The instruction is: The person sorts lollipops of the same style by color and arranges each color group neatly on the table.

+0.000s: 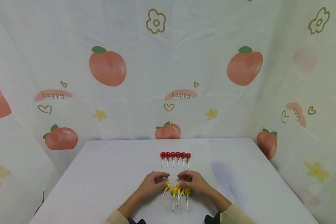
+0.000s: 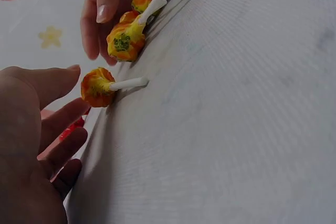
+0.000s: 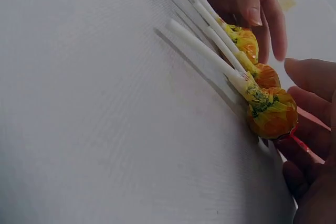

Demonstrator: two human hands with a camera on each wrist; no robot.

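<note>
Left grip point(image 1: 151, 184) and right grip point(image 1: 196, 182) are framing yellow lollipops point(image 1: 174, 191), relaxed, holding none; they are seemingly lining up a pinch needing inward curling.

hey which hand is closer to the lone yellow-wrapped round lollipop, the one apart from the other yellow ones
Left. The left hand is close beside the lone yellow-wrapped round lollipop; the right hand is farther off, by the other yellow lollipops.

One white table point(image 1: 114, 177) holds six red lollipops point(image 1: 173, 154) in one far row and five yellow lollipops point(image 1: 174, 191) nearer, eleven altogether, plus one left hand point(image 1: 152, 184) and one right hand point(image 1: 196, 183).
</note>
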